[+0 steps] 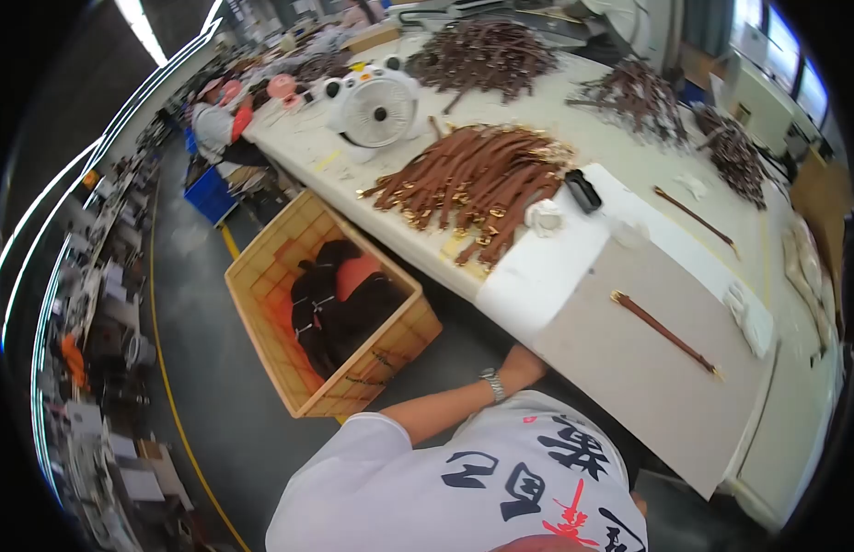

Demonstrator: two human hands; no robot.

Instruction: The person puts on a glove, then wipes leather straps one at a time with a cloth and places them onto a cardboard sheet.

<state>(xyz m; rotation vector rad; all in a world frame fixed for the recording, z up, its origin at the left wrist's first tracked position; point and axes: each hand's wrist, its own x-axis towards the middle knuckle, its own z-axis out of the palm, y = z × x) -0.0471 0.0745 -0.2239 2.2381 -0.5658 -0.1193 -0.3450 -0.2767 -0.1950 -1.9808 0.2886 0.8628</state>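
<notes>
My left hand (522, 368) is at the near edge of the table, its fingers hidden beneath the board's edge; a metal watch (492, 385) is on the wrist. Only a small bit of skin shows at the right side of my shirt, and my right hand cannot be made out. On the grey board (620, 368) lies a brown strap (666, 335) with gold-coloured ends, touched by no hand. A second brown strap (696, 221) rests farther back. Left of the board is a large pile of brown straps (482, 179) with gold-coloured fittings.
A yellow crate (409, 317) holding dark items stands on the floor left of the table (303, 147). A white fan (379, 112), a black object (583, 191), crumpled white cloths and darker strap piles (482, 53) are on the table. Another person (211, 124) sits at the far left.
</notes>
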